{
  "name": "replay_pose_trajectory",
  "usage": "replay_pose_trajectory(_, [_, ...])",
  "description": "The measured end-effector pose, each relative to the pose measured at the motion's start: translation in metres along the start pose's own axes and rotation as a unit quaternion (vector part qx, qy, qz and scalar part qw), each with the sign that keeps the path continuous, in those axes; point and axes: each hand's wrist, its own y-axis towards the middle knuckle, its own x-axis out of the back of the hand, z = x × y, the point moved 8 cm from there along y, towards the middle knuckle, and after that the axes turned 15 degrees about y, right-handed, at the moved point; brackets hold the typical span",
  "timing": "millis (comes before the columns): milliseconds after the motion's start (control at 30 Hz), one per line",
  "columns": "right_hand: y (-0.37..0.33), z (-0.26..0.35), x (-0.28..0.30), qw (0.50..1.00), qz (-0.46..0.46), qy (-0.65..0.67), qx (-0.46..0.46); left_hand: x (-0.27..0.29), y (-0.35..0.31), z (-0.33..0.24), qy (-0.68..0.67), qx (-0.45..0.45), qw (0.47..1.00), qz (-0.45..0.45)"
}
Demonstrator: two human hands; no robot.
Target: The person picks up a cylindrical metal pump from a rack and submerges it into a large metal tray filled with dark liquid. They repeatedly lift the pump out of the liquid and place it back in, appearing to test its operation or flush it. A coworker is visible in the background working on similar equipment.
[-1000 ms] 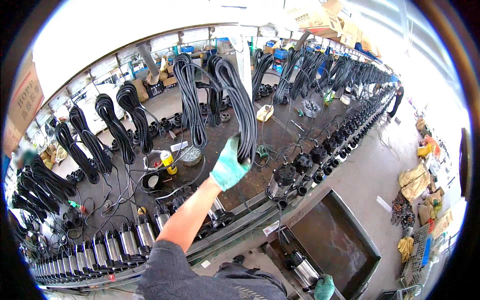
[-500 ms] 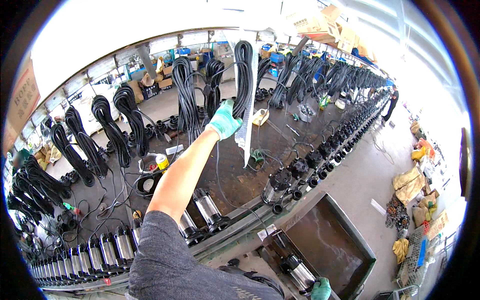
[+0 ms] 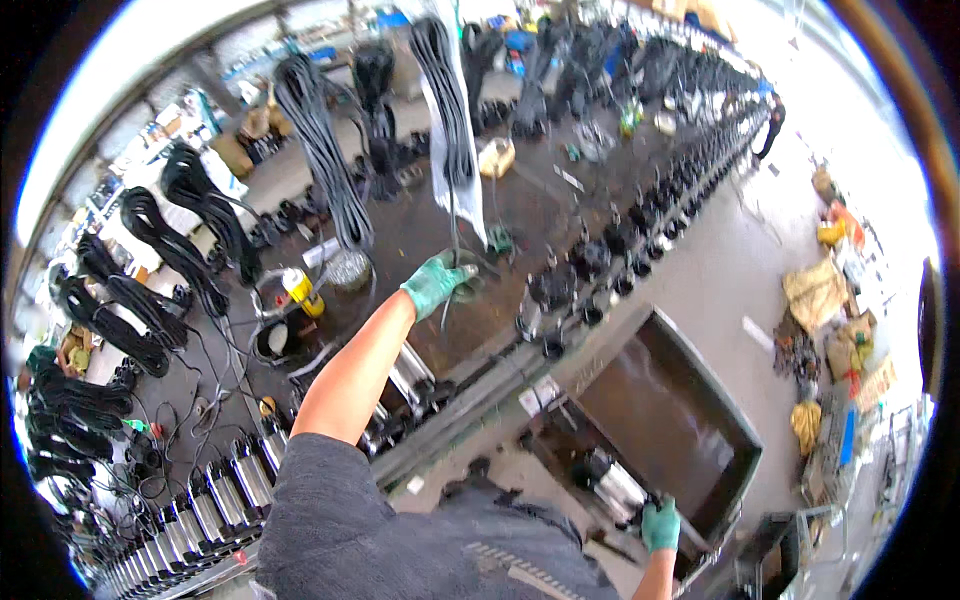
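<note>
My left hand (image 3: 436, 286), in a green glove, is stretched out over the workbench (image 3: 400, 240). Its fingers are closed on a black cable (image 3: 454, 222) that runs down from a hanging coil (image 3: 440, 90), which has a white strip behind it. At the lower right, my gloved right hand (image 3: 660, 526) grips the black end of a silver-and-black pump (image 3: 616, 488). That pump lies tilted beside a dark metal tray (image 3: 665, 400); its far end is blurred.
More cable coils (image 3: 325, 150) hang along the bench. Silver pump bodies (image 3: 222, 490) line its near edge. A yellow can (image 3: 303, 292) and a beige container (image 3: 496, 157) stand on top. Sacks (image 3: 815, 292) lie on the floor at right, and a person (image 3: 769, 127) stands far off.
My left hand has let go of the coil and come down onto the cable below it. The whole view has shifted and tilted. My right hand stays at the pump's end.
</note>
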Motion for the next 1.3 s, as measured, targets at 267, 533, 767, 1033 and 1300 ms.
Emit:
replay_pose_trajectory(267, [-0.006, 0.015, -0.024, 0.887, 0.137, 0.358, -0.257, -0.039, -0.099, 0.009, -0.209, -0.058, 0.976, -0.003])
replay_pose_trajectory(533, [0.030, 0.162, -0.123, 0.861, 0.221, 0.424, -0.175, 0.072, -0.166, -0.097, 0.024, -0.209, 0.956, -0.204])
replay_pose_trajectory(767, [0.086, 0.308, -0.305, 0.799, 0.307, 0.477, -0.200, 0.093, -0.174, -0.065, 0.284, -0.152, 0.891, -0.320])
replay_pose_trajectory(1033, [0.088, 0.352, -0.386, 0.819, 0.408, 0.319, -0.249, 0.127, -0.173, 0.036, 0.354, -0.042, 0.871, -0.338])
replay_pose_trajectory(1300, [0.110, 0.276, -0.350, 0.847, 0.347, 0.402, -0.034, 0.033, -0.101, 0.002, 0.350, -0.177, 0.880, -0.267])
